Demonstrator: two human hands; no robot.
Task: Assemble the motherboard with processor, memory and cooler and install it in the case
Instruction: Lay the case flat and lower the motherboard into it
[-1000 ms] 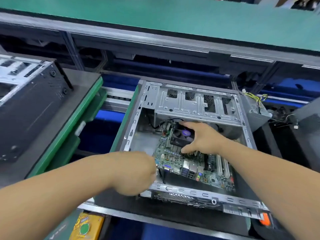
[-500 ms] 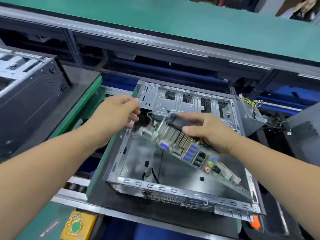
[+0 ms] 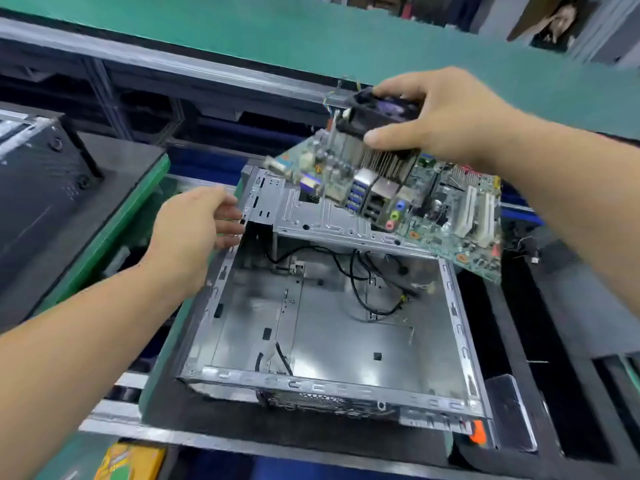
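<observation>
The right hand (image 3: 446,116) grips the cooler (image 3: 377,114), fingers curled over its fan and thumb beneath, holding the motherboard (image 3: 422,209) tilted in the air above the case (image 3: 329,323) at its 1 o'clock corner. The left hand (image 3: 194,233) reaches the case's rim at 10 o'clock, fingers loosely bent, seemingly touching the metal. Loose black cables (image 3: 360,278) lie inside the case.

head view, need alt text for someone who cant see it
A person's right hand grips the cooler of a motherboard, holding the board tilted above an open metal case. The left hand touches the case's left edge; loose black cables lie inside.
</observation>
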